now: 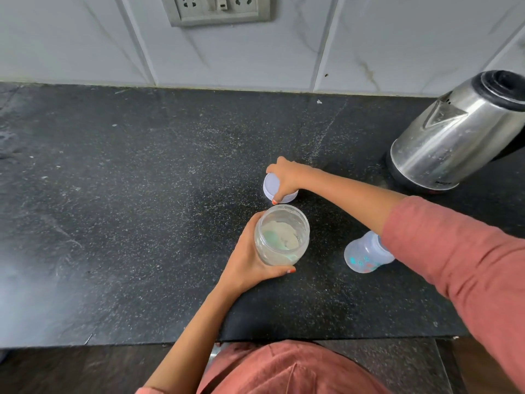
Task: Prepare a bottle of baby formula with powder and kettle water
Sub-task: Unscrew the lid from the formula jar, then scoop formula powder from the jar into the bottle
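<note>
A clear plastic jar [281, 234] of pale formula powder stands uncapped on the black counter [142, 209], with a greenish scoop showing inside. My left hand [250, 263] grips the jar round its side. Just behind the jar lies its white lid [271, 187], and my right hand [287, 177] grips that lid from above, fingers curled over its rim. A translucent baby bottle [366, 253] with coloured prints stands to the right, its top hidden under my right forearm. A steel kettle [454, 135] with a black lid sits on its base at the far right.
A tiled wall [255, 52] with a socket panel [216, 8] rises behind the counter. The counter's front edge [113, 344] runs across near my body. My right forearm in a reddish sleeve crosses above the bottle.
</note>
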### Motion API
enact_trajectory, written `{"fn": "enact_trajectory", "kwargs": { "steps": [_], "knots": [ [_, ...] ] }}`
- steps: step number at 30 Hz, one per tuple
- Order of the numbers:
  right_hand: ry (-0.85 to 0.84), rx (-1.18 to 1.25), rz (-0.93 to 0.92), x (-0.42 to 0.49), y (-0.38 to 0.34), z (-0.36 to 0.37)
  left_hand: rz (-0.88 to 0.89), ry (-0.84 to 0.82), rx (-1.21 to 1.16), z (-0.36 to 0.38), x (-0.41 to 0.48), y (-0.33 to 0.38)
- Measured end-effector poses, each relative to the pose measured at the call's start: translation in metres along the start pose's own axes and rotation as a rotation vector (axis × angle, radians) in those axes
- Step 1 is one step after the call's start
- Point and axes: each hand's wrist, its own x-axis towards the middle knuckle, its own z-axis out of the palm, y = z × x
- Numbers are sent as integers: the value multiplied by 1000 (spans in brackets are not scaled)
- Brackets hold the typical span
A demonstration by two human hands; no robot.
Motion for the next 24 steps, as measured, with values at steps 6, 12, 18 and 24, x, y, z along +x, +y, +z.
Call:
{"fn": "enact_trajectory", "kwargs": {
  "steps": [6,12,18,24],
  "knots": [
    [52,15,-10,-14,0,-6,6,10,17,1,-1,2],
    [298,315,-63,-85,-6,-31,14,25,59,4,-7,2],
    [370,501,-39,-179,-18,-10,55,63,145,8,-13,3],
    [267,475,31,-190,-30,35,99,101,273,19,-22,8]
  ]
}}
